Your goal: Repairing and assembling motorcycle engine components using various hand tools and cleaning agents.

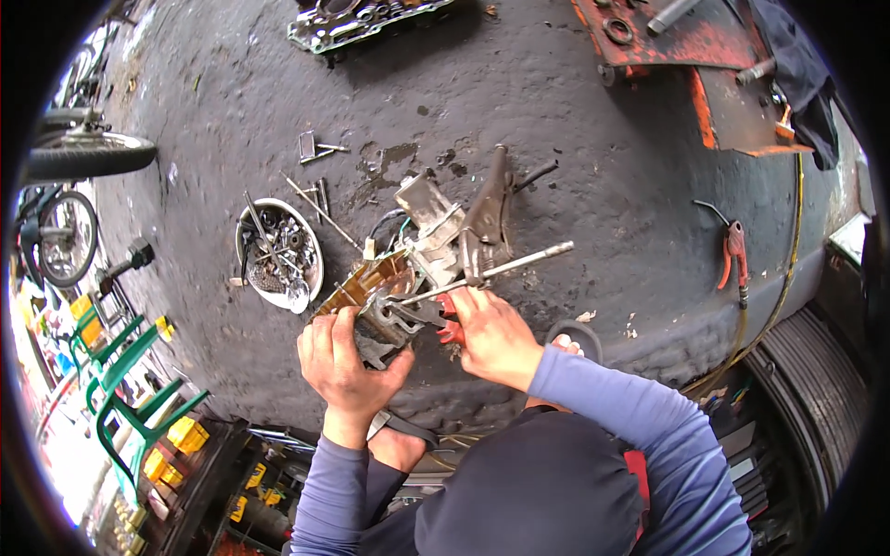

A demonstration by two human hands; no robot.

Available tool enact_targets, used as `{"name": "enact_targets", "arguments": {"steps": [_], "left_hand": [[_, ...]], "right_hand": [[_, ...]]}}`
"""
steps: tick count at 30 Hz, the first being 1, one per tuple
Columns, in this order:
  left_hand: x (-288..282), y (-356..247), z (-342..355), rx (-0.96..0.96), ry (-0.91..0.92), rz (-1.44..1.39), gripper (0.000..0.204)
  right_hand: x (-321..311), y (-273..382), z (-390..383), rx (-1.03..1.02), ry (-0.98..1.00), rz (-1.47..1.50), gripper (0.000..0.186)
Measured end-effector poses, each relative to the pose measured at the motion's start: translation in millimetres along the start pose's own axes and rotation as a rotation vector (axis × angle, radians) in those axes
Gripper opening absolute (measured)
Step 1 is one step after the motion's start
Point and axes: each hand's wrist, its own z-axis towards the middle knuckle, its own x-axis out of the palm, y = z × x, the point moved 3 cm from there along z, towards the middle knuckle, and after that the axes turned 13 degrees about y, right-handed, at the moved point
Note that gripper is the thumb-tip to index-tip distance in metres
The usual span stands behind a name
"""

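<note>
My left hand (348, 361) is closed on the near end of a metal machine housing (362, 289) with a brownish, oily inside. In my right hand (496, 338) is a pair of red-handled pliers (449, 331), its dark jaws reaching to the housing's near end beside my left hand. A grey cylindrical motor-like part (428, 206) joins the far side of the housing. Just right of that stands a brown metal clamp-like piece (487, 222), with a long rod (533, 260) crossing its near end. My fingers partly hide the pliers' handles and the housing's near edge.
Left of the housing, a white bowl (318, 243) holds several small metal parts. Loose rods (322, 211) lie beyond it. A red air gun (735, 252) with a hose lies at right. Farther off are a red metal stand (667, 42) and an engine casing (366, 23).
</note>
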Motion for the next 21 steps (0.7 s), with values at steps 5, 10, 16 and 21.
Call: {"name": "enact_targets", "arguments": {"steps": [5,10,16,21], "left_hand": [[-2.7,-1.1,-0.7,0.010,-0.007,0.027,0.072],[-0.2,6.6,-3.6,-0.027,0.015,-0.021,0.071],[-2.3,9.4,-3.0,-0.015,0.006,-0.128,0.077],[-2.3,11.7,-4.0,0.054,0.012,-0.222,0.081]], "right_hand": [[2.9,3.7,3.2,-0.042,-0.080,0.082,0.035],[7.8,2.9,8.1,-0.052,-0.095,0.066,0.034],[5.2,8.4,6.4,0.015,-0.061,0.053,0.042],[8.6,33.3,-11.2,0.174,-0.090,0.153,0.038]]}}
